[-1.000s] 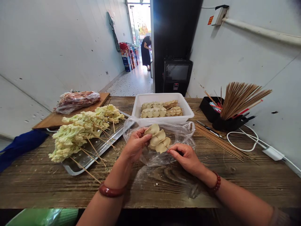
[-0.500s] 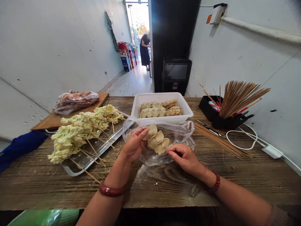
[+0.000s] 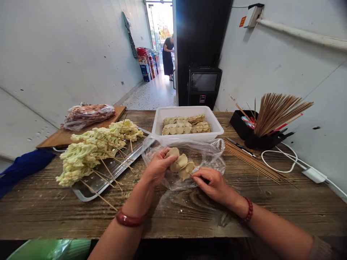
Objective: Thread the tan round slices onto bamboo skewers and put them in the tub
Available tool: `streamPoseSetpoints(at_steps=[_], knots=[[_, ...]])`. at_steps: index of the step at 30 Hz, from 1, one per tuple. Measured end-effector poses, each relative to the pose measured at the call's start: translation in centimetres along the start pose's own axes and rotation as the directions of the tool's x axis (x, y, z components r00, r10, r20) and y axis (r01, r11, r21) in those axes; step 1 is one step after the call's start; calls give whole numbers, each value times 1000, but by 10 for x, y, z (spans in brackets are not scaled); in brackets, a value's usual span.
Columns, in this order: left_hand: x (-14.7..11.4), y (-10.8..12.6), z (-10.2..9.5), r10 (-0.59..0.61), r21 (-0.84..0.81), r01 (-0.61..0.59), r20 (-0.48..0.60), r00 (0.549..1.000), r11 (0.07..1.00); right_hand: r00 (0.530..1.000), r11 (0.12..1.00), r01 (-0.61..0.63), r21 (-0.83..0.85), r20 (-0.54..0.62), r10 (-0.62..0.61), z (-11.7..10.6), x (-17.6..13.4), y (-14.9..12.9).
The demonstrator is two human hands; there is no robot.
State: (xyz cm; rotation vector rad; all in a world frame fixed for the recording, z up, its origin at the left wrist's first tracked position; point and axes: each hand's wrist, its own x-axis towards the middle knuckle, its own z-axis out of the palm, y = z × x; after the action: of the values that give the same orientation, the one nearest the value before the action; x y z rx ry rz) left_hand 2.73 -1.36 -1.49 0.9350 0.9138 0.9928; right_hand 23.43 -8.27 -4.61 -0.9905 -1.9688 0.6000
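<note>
Several thin, round beige slices [image 3: 179, 163] overlap in a row between my hands, over a clear plastic bag [image 3: 208, 155]. My left hand [image 3: 158, 166] is closed, its thumb and fingers pinching the slices at the upper left end. At the lower right end, my right hand [image 3: 210, 182] is closed on a thin skewer [image 3: 191, 175] that runs into the slices; most of its length is hidden. Just behind the bag stands a white plastic tub [image 3: 159, 137] with finished-looking skewers of similar slices [image 3: 177, 128] inside.
At left, skewered cauliflower [image 3: 81, 151] lies on a metal tray [image 3: 89, 196]; bagged meat [image 3: 90, 115] rests on a wooden board [image 3: 119, 112]. Loose skewers [image 3: 252, 162], a black holder [image 3: 255, 141] and a white cable [image 3: 294, 164] are at right. A person [image 3: 168, 57] stands by the doorway.
My left hand has shifted its grip along the slices, its thumb now lying across the upper ones. The slices have drawn closer together. My right hand stays at the skewer.
</note>
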Motion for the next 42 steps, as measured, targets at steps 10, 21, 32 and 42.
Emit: streamPoseSetpoints(at_steps=[10, 21, 32, 42], knots=[[-1, 4, 8, 16, -148, -2, 88, 996, 989, 995, 996, -66, 51, -74, 70, -1, 1, 1], [2, 3, 4, 55, -158, -48, 41, 998, 986, 995, 995, -95, 25, -41, 96, 2, -2, 8], [2, 3, 7, 19, -153, -11, 52, 998, 988, 995, 996, -90, -24, -54, 89, 2, -3, 6], [1, 2, 11, 8, -167, 9, 105, 994, 986, 992, 994, -109, 13, -69, 110, 3, -1, 4]])
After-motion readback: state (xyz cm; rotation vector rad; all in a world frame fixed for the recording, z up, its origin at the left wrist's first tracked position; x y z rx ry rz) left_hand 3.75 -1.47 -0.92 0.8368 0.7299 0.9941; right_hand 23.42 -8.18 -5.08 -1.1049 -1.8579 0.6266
